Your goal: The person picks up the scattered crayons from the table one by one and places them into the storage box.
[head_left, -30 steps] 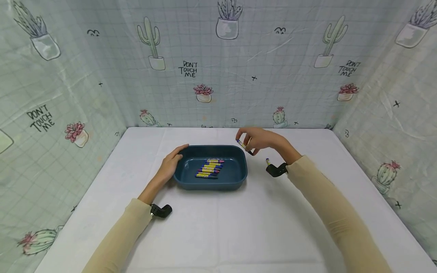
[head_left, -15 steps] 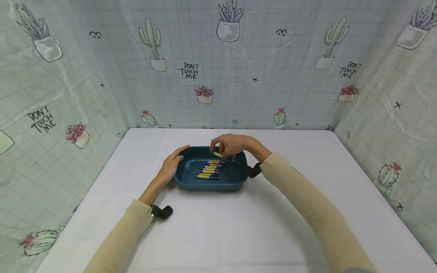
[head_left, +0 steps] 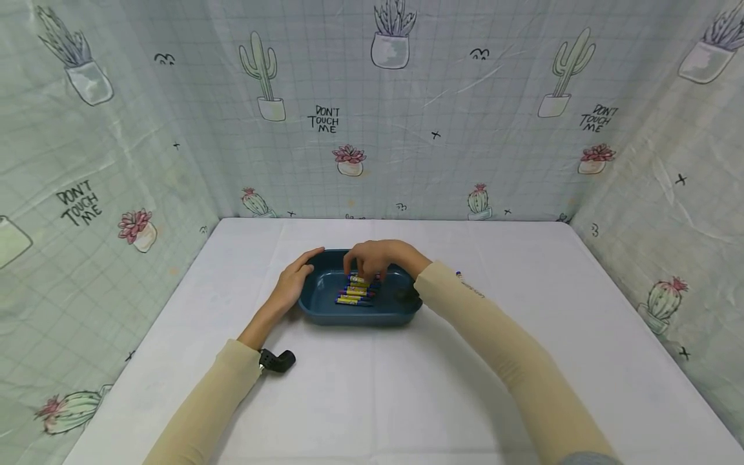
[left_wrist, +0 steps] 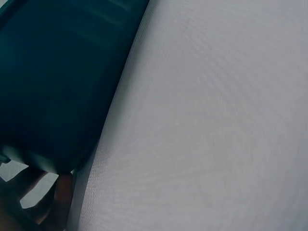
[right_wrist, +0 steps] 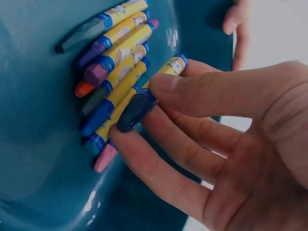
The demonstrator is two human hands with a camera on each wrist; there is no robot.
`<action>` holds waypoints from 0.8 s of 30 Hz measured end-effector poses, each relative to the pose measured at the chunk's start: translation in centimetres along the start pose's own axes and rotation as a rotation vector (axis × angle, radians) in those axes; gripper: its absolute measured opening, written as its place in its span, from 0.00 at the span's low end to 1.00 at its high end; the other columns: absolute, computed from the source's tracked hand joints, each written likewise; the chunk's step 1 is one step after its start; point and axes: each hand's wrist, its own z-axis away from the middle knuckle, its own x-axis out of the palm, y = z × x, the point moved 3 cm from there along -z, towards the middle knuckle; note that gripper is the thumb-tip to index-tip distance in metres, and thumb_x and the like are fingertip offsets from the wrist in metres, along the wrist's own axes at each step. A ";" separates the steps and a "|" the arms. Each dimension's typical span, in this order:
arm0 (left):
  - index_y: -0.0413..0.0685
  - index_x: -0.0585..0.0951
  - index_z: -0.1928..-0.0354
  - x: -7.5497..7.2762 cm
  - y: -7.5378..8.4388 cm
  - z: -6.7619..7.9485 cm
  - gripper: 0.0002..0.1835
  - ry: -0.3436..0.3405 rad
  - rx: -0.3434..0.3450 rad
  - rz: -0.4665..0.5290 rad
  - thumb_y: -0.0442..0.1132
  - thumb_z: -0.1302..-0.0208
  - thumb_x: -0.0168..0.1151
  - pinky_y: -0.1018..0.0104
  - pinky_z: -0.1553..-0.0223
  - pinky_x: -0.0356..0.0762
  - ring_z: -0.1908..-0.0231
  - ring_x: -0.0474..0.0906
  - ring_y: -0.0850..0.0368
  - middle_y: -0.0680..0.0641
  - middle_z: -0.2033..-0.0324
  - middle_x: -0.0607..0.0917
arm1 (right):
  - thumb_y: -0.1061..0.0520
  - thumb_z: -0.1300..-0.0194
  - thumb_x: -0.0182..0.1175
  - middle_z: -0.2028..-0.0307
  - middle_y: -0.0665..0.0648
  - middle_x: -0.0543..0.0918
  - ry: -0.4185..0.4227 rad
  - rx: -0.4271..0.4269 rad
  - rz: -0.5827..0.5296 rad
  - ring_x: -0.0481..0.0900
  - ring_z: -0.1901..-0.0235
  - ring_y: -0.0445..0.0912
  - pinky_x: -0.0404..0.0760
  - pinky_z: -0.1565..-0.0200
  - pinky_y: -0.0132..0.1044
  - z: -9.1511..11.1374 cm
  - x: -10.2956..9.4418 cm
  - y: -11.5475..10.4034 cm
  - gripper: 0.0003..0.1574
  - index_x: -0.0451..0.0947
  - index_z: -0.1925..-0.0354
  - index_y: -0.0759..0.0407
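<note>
In the head view a dark teal tray (head_left: pixel 360 318) stands on the white table. My left hand (head_left: pixel 289 282) grips its left end, with the thumb at the rim. Over the tray is my right hand (head_left: pixel 374 259). The right wrist view shows it pinching a yellow-wrapped crayon with a dark navy tip (right_wrist: pixel 136 109) between thumb and fingers. Below that crayon, several others lie side by side on the tray floor, among them a dark green crayon (right_wrist: pixel 84 36) and a pink-tipped crayon (right_wrist: pixel 106 156). In the left wrist view, the left fingers (left_wrist: pixel 61 197) touch the tray's end.
Another crayon (head_left: pixel 459 274) lies on the table right of the tray, mostly hidden behind the right sleeve (head_left: pixel 494 336). A cloth printed with cacti (head_left: pixel 401 148) hangs at the back and both sides. White cloth (head_left: pixel 349 400) covers the table.
My right hand has moved left, from beyond the tray's right end to above the row of crayons, carrying the pinched crayon down into the tray. My left hand has stayed at the tray's left end.
</note>
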 end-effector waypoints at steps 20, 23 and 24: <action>0.69 0.66 0.31 -0.2 0.1 0.0 0.25 0.020 0.025 -0.021 0.40 0.26 0.37 0.43 0.28 0.51 0.27 0.55 0.49 0.55 0.29 0.65 | 0.66 0.39 0.61 0.59 0.55 0.79 -0.043 0.022 0.066 0.77 0.66 0.45 0.85 0.62 0.44 -2.0 1.4 -0.2 0.25 0.76 0.44 0.48; 0.69 0.66 0.31 -0.3 0.2 0.0 0.25 0.017 0.033 -0.026 0.40 0.26 0.37 0.43 0.28 0.51 0.27 0.55 0.49 0.55 0.29 0.65 | 0.66 0.39 0.61 0.59 0.56 0.79 -0.042 0.026 0.073 0.77 0.66 0.46 0.85 0.62 0.44 -2.1 1.3 -0.3 0.24 0.77 0.45 0.48; 0.68 0.66 0.31 -0.3 0.2 0.0 0.25 0.020 0.034 -0.023 0.40 0.26 0.37 0.43 0.28 0.51 0.27 0.55 0.49 0.55 0.30 0.66 | 0.66 0.39 0.61 0.59 0.55 0.79 -0.040 0.028 0.074 0.78 0.65 0.46 0.85 0.63 0.43 -2.1 1.3 -0.3 0.24 0.77 0.46 0.48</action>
